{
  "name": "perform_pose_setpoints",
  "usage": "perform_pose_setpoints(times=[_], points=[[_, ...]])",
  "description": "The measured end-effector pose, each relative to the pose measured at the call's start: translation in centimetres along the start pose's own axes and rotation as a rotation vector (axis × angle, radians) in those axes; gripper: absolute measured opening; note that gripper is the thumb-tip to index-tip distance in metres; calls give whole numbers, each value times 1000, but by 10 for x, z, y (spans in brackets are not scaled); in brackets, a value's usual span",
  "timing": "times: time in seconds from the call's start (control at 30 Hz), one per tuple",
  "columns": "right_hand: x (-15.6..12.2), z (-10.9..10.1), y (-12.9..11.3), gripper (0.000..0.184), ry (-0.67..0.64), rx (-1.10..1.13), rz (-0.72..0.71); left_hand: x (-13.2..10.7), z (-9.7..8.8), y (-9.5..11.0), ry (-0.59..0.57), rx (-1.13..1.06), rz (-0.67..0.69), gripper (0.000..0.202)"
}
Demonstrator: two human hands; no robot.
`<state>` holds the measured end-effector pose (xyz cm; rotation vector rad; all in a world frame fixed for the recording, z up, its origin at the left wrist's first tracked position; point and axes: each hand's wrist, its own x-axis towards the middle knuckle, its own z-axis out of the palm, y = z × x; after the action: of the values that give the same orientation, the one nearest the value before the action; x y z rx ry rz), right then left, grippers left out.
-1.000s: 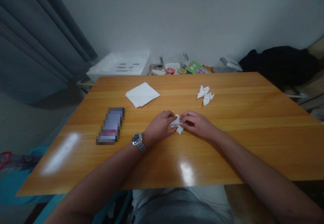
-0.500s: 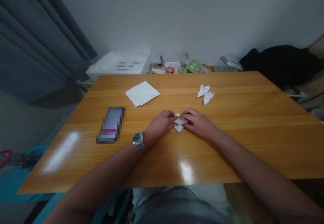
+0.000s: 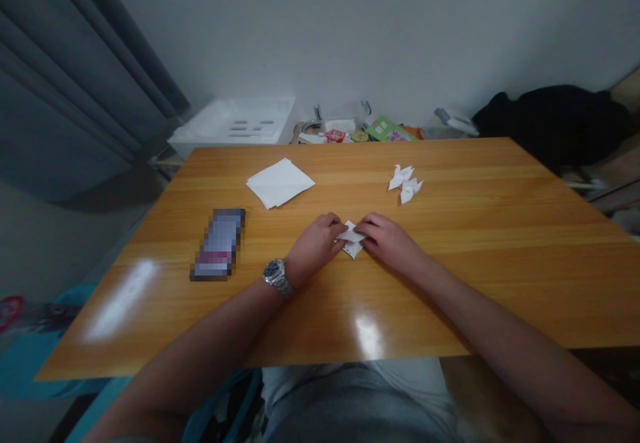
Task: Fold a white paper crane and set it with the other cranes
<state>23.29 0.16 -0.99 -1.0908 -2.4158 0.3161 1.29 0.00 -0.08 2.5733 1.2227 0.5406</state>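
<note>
A small piece of folded white paper [image 3: 354,249] lies on the wooden table [image 3: 310,316], between my two hands. My left hand [image 3: 320,239], with a metal watch [image 3: 277,276] at the wrist, pinches the left side of the paper. On the right side, my right hand [image 3: 383,235] has its fingers closed on the paper's edge. Part of the paper is hidden under the fingertips. Beyond my right hand stand two small folded white paper birds [image 3: 406,181], close together.
White paper sheets [image 3: 281,183] lie in a stack at the back left. A phone [image 3: 219,244] with a blurred screen rests at the left. Behind the table are a white plastic tray [image 3: 235,119], a green booklet [image 3: 387,129] and a black cloth-like heap [image 3: 555,123].
The folds of the small paper have shifted slightly under my fingers, and its upper flap lies at a different angle. Both hands stay on it; the whole view has moved a little.
</note>
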Motion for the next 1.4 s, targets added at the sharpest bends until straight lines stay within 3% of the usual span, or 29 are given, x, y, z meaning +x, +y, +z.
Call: perform_pose_setpoints(times=[0.37, 0.8, 0.97, 1.13, 1.4], points=[[6, 0, -3, 10, 17, 32, 115, 10, -7, 4, -20, -30, -103, 18], [44, -25, 0, 18, -370, -135, 333, 32, -20, 1, -145, 37, -187, 14], [54, -30, 2, 20, -423, -76, 366, 42, -23, -4, -159, -7, -206, 15], [66, -31, 6, 27, -492, -160, 392, 49, -26, -6, -188, -42, -224, 16], [89, -34, 9, 32, -655, -223, 414, 58, -17, -17, -95, -88, -198, 32]])
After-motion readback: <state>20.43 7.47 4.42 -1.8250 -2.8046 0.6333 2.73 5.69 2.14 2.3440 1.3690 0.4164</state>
